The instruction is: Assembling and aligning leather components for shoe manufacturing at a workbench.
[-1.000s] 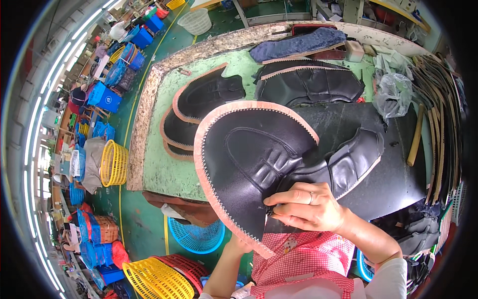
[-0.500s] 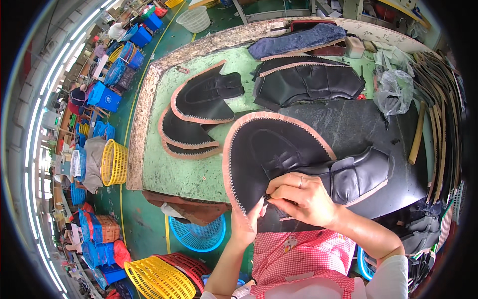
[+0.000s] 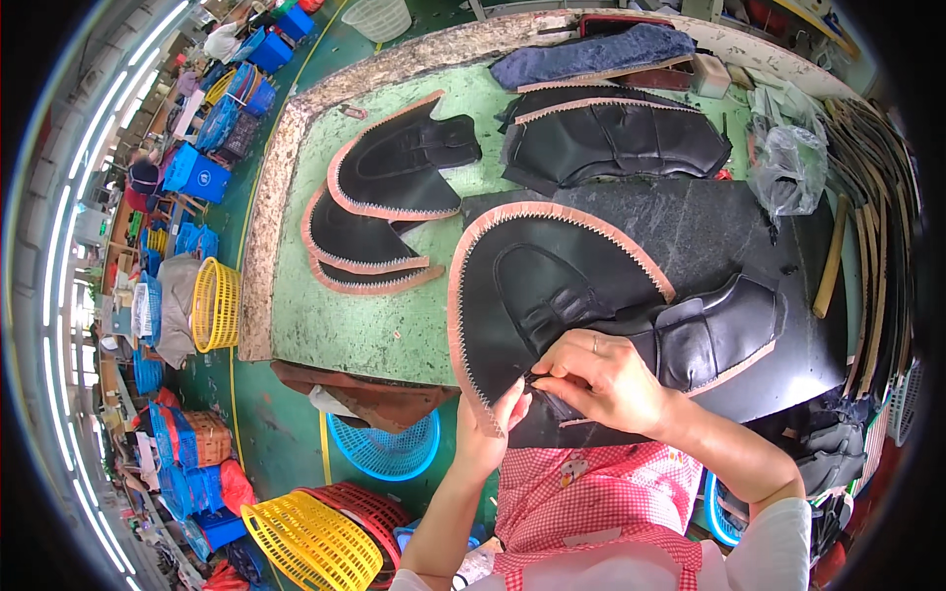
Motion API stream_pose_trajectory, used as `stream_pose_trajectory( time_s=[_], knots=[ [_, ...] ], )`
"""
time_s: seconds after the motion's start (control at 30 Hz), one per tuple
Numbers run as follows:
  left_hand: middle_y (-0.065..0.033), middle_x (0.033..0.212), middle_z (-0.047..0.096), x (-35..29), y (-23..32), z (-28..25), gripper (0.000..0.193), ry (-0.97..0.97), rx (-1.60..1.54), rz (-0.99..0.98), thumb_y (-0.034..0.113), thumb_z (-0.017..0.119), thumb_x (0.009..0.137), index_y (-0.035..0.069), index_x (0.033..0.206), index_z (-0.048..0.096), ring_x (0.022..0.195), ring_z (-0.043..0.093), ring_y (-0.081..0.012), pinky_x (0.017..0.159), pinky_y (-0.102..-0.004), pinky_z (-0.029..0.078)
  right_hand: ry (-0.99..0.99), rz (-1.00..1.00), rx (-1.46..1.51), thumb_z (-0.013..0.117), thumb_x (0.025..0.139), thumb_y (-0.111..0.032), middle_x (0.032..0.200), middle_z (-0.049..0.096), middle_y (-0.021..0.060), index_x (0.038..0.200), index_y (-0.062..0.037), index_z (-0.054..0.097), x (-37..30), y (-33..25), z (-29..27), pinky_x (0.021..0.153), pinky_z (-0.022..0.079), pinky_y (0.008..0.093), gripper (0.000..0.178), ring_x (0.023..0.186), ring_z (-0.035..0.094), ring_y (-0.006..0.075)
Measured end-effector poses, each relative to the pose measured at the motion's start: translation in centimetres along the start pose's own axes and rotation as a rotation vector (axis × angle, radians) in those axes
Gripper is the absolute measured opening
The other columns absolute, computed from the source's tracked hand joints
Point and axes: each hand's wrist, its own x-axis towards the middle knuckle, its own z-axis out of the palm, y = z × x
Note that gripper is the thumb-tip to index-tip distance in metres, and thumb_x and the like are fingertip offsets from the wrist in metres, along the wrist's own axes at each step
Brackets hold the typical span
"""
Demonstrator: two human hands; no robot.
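A black leather shoe upper (image 3: 601,241) with a pinkish-tan zigzag border lies spread on a black board (image 3: 719,231). The near left edge of this upper is in my left hand (image 3: 483,430). The left thumb presses on top, and the other fingers are mostly hidden beneath the leather. My right hand (image 3: 606,386) is bent over the upper, its thumb and forefinger pinching at the leather beside the left thumb. Something small and dark shows at those fingertips, too small to make out.
More black uppers (image 3: 394,163) overlap at the left of the green tabletop (image 3: 384,340). Black shaped pieces (image 3: 616,143) lie behind, near a dark blue fuzzy piece (image 3: 591,54). A clear plastic bag (image 3: 788,167), a wooden stick (image 3: 831,258) and hanging strips (image 3: 872,236) are at right.
The whole view has shifted slightly, with the table appearing higher. Both hands stay at the same edge of the upper; the left thumb is now closer to the right fingertips.
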Motion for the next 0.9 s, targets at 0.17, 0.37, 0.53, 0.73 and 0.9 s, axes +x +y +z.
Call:
stream_pose_trajectory(
  time_s=[0.17,0.37,0.53,0.73,0.9],
  knots=[
    [-0.0013,0.084,0.061,-0.3,0.4,1.0,0.012,0.031,0.056,0.063,0.009,0.061,0.099,-0.002,0.100,0.061,0.069,0.058,-0.0084,0.067,-0.0248,0.053,-0.054,0.383,0.284,0.071,0.084,0.001,0.083,0.067,0.0121,0.087,0.0005,0.054,0.6,-0.8,-0.6,0.067,0.053,0.0344,0.018,0.077,0.069,0.0275],
    [-0.0030,0.085,0.059,0.1,-3.2,0.4,0.024,-0.048,0.115,0.358,0.003,0.064,0.097,-0.005,0.117,0.053,0.066,0.056,-0.0088,0.066,-0.0251,0.053,-0.052,0.453,0.132,0.069,0.086,0.002,0.079,0.066,0.0097,0.090,0.0015,0.057,0.8,-1.6,-0.3,0.066,0.054,0.0304,0.013,0.072,0.067,0.0173],
    [-0.0038,0.086,0.058,-0.2,-4.2,-0.5,0.042,-0.014,0.217,0.312,-0.004,0.066,0.093,-0.005,0.130,0.045,0.069,0.055,-0.0084,0.064,-0.0235,0.053,0.002,0.347,-0.049,0.061,0.087,-0.003,0.074,0.062,0.0153,0.088,0.0001,0.050,0.4,-2.0,0.4,0.067,0.053,0.0440,0.012,0.074,0.065,0.0374],
    [0.0022,0.077,0.057,-1.7,-0.5,0.5,0.024,-0.072,0.304,0.073,0.022,0.055,0.105,0.002,0.093,0.060,0.070,0.051,-0.0035,0.061,-0.0177,0.038,-0.036,0.473,0.180,0.072,0.085,0.000,0.080,0.068,0.0081,0.089,0.0007,0.061,0.0,-1.3,-0.2,0.064,0.055,0.0289,0.012,0.068,0.067,0.0146],
    [0.0022,0.083,0.059,-1.7,-0.5,0.5,0.027,-0.153,0.236,-0.024,0.026,0.050,0.107,0.002,0.105,0.062,0.073,0.051,-0.0030,0.061,-0.0173,0.040,-0.036,0.488,0.184,0.073,0.084,0.001,0.084,0.069,0.0068,0.088,0.0014,0.061,-0.5,-1.7,-0.4,0.066,0.055,0.0272,0.012,0.071,0.065,0.0113]
  ],
)
